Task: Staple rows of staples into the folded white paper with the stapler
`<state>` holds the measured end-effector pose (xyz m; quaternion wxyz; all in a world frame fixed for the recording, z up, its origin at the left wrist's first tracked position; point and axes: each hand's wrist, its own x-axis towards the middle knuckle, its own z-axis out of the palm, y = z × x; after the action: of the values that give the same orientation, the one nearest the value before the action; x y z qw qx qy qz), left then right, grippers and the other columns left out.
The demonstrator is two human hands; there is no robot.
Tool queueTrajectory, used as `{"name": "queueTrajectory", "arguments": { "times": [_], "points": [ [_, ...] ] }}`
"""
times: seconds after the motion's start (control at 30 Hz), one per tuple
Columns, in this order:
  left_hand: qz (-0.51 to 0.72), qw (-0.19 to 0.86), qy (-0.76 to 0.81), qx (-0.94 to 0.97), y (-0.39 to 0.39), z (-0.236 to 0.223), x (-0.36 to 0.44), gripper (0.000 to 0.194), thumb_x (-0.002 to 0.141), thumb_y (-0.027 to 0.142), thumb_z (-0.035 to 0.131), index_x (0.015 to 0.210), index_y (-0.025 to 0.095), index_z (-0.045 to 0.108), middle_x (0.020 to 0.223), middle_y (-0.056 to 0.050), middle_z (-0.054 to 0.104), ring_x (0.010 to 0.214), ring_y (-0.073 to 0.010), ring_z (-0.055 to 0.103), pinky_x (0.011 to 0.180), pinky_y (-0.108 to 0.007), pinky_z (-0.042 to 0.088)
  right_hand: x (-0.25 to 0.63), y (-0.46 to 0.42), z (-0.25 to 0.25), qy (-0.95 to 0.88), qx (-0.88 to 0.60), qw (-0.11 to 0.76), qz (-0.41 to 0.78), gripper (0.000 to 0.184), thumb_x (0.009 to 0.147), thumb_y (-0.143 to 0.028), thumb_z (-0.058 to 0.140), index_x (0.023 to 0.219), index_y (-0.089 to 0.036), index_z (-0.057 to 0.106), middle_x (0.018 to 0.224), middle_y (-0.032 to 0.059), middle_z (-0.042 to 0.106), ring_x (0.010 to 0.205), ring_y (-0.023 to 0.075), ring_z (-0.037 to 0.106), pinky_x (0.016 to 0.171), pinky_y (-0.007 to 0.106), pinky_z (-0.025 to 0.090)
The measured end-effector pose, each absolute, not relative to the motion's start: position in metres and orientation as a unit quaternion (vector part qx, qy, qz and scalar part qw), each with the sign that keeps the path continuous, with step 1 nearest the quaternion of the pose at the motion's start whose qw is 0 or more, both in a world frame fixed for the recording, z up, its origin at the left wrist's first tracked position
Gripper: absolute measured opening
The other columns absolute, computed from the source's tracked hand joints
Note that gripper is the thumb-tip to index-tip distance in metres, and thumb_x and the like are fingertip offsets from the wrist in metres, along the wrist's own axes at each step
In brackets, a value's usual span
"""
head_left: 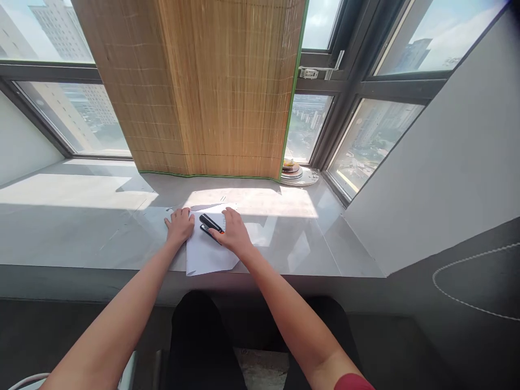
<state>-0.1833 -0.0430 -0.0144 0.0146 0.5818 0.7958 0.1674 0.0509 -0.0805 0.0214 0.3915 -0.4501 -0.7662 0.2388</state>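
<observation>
White sheets of paper (209,254) lie on the marble sill, their near corner reaching over its front edge. Across them sits a black stapler (210,222), its jaws pointing to the upper left. My right hand (233,233) has its fingers and thumb around the rear end of the stapler, where a bit of orange shows. At the left margin of the paper rests my left hand (181,223), palm down with fingers stretched out on the sill, touching or close beside the sheets.
A bamboo roller blind (227,97) with green edging hangs down behind the paper. A stack of plates (293,174) stands in the right window corner. The sill (101,233) ends in a front edge above my knees. A beaded cord (436,279) hangs at the right.
</observation>
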Motion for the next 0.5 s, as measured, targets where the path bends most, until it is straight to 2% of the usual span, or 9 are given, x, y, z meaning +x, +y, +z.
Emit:
{"name": "queueTrajectory", "arguments": {
  "times": [0.07, 0.13, 0.27, 0.37, 0.5],
  "points": [
    [0.169, 0.019, 0.796, 0.581, -0.043, -0.015, -0.184, 0.044, 0.105, 0.034, 0.034, 0.140, 0.019, 0.056, 0.153, -0.020, 0.054, 0.146, -0.0397, 0.044, 0.121, -0.075, 0.024, 0.043, -0.068, 0.005, -0.780, -0.462, 0.337, 0.254, 0.053, 0.088, -0.042, 0.079, 0.130, -0.019, 0.060, 0.137, 0.0163, 0.064, 0.127, 0.0325, 0.058, 0.106, 0.044, 0.049],
    [0.171, 0.023, 0.796, 0.581, -0.043, -0.015, -0.185, 0.043, 0.105, 0.034, 0.034, 0.138, 0.019, 0.057, 0.152, -0.020, 0.055, 0.145, -0.0396, 0.045, 0.121, -0.075, 0.024, 0.041, -0.067, -0.005, -0.794, -0.453, 0.311, 0.260, 0.041, 0.093, -0.040, 0.074, 0.126, -0.020, 0.062, 0.120, 0.0122, 0.070, 0.112, 0.0289, 0.064, 0.093, 0.039, 0.052],
    [0.179, 0.026, 0.794, 0.580, -0.043, -0.015, -0.185, 0.042, 0.105, 0.033, 0.034, 0.136, 0.019, 0.058, 0.151, -0.020, 0.056, 0.144, -0.0396, 0.045, 0.121, -0.075, 0.024, 0.041, -0.075, -0.015, -0.813, -0.437, 0.307, 0.231, 0.013, 0.097, -0.032, 0.068, 0.098, -0.020, 0.063, 0.097, 0.0072, 0.068, 0.094, 0.0235, 0.062, 0.079, 0.032, 0.046],
    [0.182, 0.025, 0.795, 0.579, -0.042, -0.016, -0.185, 0.043, 0.105, 0.032, 0.034, 0.138, 0.019, 0.058, 0.152, -0.021, 0.055, 0.144, -0.0398, 0.045, 0.121, -0.074, 0.024, 0.041, -0.077, -0.018, -0.808, -0.446, 0.312, 0.225, 0.018, 0.096, -0.031, 0.068, 0.086, -0.020, 0.058, 0.092, 0.0061, 0.064, 0.092, 0.0222, 0.059, 0.076, 0.030, 0.043],
    [0.180, 0.022, 0.796, 0.578, -0.042, -0.017, -0.186, 0.044, 0.106, 0.032, 0.033, 0.140, 0.019, 0.057, 0.153, -0.021, 0.054, 0.145, -0.0394, 0.044, 0.122, -0.074, 0.023, 0.048, -0.076, -0.018, -0.802, -0.440, 0.325, 0.239, 0.020, 0.096, -0.029, 0.068, 0.081, -0.021, 0.056, 0.087, 0.0040, 0.061, 0.090, 0.0210, 0.058, 0.075, 0.029, 0.041]
  ]
}}
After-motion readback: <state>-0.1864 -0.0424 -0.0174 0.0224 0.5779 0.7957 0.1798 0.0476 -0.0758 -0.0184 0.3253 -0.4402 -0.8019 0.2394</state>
